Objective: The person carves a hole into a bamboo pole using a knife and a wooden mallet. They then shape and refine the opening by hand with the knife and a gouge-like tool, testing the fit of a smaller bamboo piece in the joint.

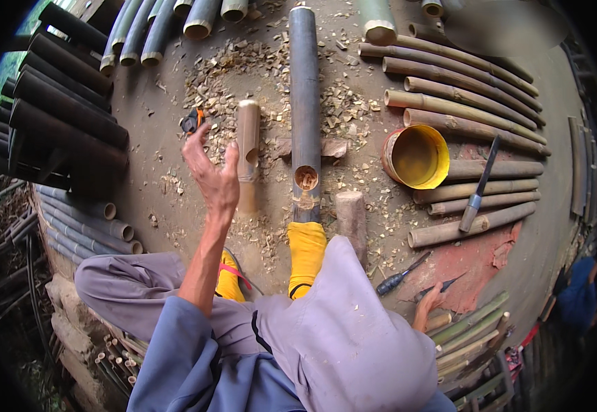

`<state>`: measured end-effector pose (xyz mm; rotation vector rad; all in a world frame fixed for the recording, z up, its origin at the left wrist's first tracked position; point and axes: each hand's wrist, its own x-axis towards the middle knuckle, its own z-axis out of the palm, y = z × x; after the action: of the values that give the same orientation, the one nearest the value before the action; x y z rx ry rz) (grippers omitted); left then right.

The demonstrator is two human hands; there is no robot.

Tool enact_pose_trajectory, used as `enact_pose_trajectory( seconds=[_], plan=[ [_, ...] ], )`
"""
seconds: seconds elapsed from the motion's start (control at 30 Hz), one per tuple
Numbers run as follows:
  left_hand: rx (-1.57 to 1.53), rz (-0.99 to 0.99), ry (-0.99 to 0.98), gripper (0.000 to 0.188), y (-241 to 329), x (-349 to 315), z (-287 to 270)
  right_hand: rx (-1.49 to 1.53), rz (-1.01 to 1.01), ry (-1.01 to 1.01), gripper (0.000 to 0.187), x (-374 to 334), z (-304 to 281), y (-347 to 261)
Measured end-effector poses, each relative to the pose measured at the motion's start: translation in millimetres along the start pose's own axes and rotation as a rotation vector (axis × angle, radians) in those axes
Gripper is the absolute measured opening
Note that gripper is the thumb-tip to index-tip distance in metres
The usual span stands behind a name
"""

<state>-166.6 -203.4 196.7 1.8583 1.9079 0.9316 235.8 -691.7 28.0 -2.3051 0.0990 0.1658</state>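
My left hand (212, 172) reaches forward with thumb and fingers apart. Its fingertips are beside a black and orange tape measure (192, 121) lying among wood chips. To its right stretches a short tan bamboo piece (247, 134) with a hole cut in its side. A long dark bamboo pole (304, 89) lies in front of me, its near end against my yellow-covered foot (305, 254); an oval hole (306, 178) is cut near that end. My right hand (430, 302), partly hidden by my knee, is closed around a dark pointed tool (452, 281) low at the ground.
A yellow bucket (443, 154) stands at right by rows of bamboo poles (463, 86). A chisel-like tool (480, 185) lies across those poles; another dark-handled tool (398, 276) lies near my knee. Dark bamboo (65, 117) is stacked at left. A wooden stump (351, 220) is beside the pole.
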Motion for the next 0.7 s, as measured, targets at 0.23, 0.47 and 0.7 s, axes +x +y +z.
enact_pose_trajectory(
  seconds=[0.23,0.47,0.7],
  plan=[
    [-0.364,-0.241,-0.202,0.019,5.5,-62.0,25.3,-0.306,-0.762,-0.689,0.042,-74.3,84.3,-314.5],
    [-0.707,-0.688,-0.703,0.021,19.5,-90.2,48.0,-0.951,-0.896,-1.040,0.046,-30.8,162.0,-399.6],
    [-1.488,-1.051,-1.206,0.053,53.1,-123.7,53.3,-0.534,-0.784,-1.311,0.057,-124.1,134.9,-388.8]
  ],
)
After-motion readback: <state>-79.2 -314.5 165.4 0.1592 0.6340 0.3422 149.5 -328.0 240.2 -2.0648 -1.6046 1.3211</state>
